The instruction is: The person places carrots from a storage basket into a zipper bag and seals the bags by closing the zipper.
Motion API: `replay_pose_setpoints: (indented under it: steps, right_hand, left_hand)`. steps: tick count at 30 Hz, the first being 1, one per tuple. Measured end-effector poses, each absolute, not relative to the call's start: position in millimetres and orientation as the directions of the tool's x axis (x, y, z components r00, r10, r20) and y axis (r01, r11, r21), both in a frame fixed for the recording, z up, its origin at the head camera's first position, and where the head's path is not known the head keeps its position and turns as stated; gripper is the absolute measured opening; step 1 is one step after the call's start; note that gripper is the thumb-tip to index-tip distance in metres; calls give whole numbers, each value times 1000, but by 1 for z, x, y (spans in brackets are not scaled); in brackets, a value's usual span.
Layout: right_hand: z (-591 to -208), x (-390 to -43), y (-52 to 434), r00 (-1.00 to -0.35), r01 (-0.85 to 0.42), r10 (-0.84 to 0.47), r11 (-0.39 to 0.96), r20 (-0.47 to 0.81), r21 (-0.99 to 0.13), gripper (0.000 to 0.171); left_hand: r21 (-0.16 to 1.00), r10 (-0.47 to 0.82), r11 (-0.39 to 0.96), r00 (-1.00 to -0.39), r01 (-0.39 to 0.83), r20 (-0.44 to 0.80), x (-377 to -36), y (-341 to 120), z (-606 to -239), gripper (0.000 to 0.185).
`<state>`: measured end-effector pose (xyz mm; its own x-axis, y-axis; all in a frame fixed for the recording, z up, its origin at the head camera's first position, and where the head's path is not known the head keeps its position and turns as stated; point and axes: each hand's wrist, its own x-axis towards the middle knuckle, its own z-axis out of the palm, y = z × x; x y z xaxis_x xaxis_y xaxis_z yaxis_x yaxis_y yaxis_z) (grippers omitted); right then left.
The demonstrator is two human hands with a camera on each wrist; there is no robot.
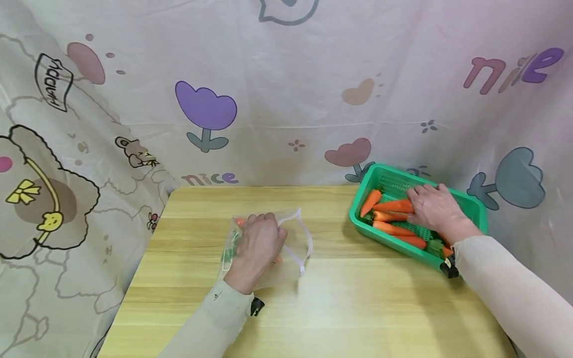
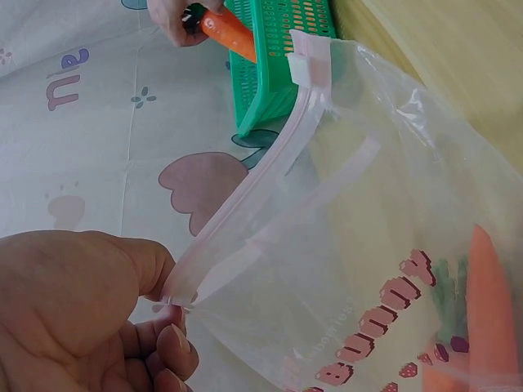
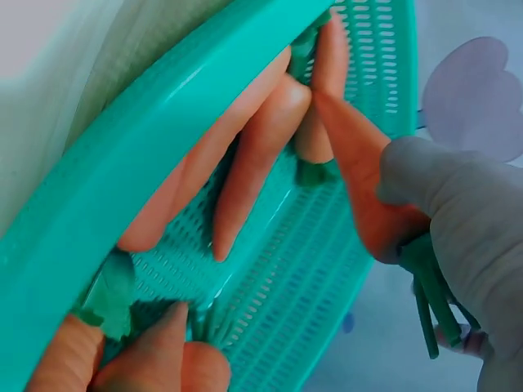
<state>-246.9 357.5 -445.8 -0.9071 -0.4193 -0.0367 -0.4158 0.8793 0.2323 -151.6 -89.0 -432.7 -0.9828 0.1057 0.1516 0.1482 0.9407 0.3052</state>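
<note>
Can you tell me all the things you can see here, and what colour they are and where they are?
Carrots in basket: about six, orange with green tops, inside the green basket.
Green basket: one, green slotted plastic, right rear of the table.
Zip bag: one, clear plastic with pink printed letters and a whitish zip strip, lying left of centre.
Carrot in bag: at least one, orange, inside the zip bag.
Table: one, pale wood.
Curtain: one, cream with cartoon flowers and animals, behind and beside the table.
Left hand: one, pinching the bag's zip edge.
Right hand: one, in the basket, gripping a carrot.
</note>
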Motion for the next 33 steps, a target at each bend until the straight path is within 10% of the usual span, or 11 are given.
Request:
replay_pose_setpoints:
  steps: [16, 25, 33]
  right_hand:
    - [-403, -209, 327, -905, -376, -412, 891, 106, 255, 50]
    - [-377, -179, 269, -609, -627, -625, 757, 488, 186, 35]
    - [-386, -159, 211, -623, -698, -658, 712, 423, 79, 30]
  left_hand:
    - [283, 126, 943, -975, 176, 186, -155, -92, -430, 21]
    - [311, 87, 941, -982, 137, 169, -160, -94, -417, 21]
    - [372, 91, 918, -984, 141, 150, -161, -90, -409, 26]
